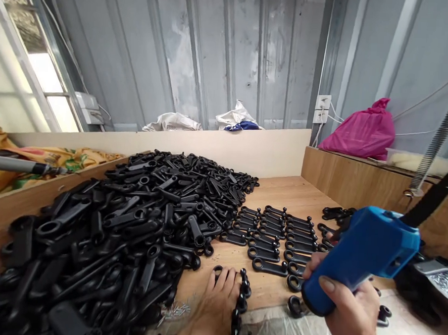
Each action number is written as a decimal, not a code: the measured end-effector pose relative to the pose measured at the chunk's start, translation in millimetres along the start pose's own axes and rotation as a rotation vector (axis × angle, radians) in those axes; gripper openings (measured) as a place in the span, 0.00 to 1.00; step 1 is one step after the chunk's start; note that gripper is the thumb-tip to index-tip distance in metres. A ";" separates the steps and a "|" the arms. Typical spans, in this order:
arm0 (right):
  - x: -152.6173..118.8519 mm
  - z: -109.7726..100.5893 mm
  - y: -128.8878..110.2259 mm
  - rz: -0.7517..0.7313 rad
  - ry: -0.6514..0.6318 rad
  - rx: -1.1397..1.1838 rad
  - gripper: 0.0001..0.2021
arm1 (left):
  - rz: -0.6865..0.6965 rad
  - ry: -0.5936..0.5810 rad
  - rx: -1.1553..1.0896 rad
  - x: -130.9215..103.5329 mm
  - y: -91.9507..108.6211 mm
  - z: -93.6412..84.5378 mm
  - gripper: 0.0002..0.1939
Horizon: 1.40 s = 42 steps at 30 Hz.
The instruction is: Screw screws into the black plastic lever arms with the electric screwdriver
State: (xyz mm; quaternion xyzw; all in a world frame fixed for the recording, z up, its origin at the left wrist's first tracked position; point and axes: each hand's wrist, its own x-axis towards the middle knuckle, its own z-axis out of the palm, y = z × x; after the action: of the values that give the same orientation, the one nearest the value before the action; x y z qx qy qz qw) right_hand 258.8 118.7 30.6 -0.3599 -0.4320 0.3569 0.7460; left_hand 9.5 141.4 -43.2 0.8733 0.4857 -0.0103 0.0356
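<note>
My right hand (347,301) is wrapped around a blue electric screwdriver (358,256), with a black cord leaving its upper end. My left hand (219,301) lies palm down near the front edge of the wooden tray, fingers stretched forward over black plastic crank handles. Knobs of a row of handles (240,302) stick out along its right side; the rest of them is under the hand. Rows of crank handles (267,241) with knobs lie between my hands and beyond. The screwdriver's tip is hidden.
A big heap of black crank handles (144,223) fills the left side. Small screws (177,310) lie scattered by it, and more fill a container (446,284) at right. A coil spring (438,135) hangs at right. A pink bag (363,128) sits on the ledge.
</note>
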 end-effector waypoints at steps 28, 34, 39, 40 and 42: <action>-18.8 67.1 7.3 0.095 -0.288 -0.011 0.38 | -0.059 0.377 0.150 -19.4 38.6 30.7 0.20; -19.6 74.7 2.6 0.071 -0.348 0.026 0.35 | -0.112 0.479 0.122 -14.8 38.9 43.9 0.19; -20.8 74.1 7.2 0.094 -0.362 0.033 0.34 | -0.113 0.539 0.124 -15.3 39.8 45.6 0.16; -20.6 72.3 8.9 0.102 -0.358 0.032 0.35 | -0.118 0.538 0.120 -15.5 39.8 45.0 0.16; -20.2 70.1 11.2 0.110 -0.350 0.018 0.37 | -0.133 0.533 0.111 -15.5 39.8 44.0 0.16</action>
State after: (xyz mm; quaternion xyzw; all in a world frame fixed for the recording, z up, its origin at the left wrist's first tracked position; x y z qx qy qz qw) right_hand 185.7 123.2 39.1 -0.3086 -0.5316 0.4581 0.6422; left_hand 35.9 104.1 -84.2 0.8121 0.5328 0.1908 -0.1420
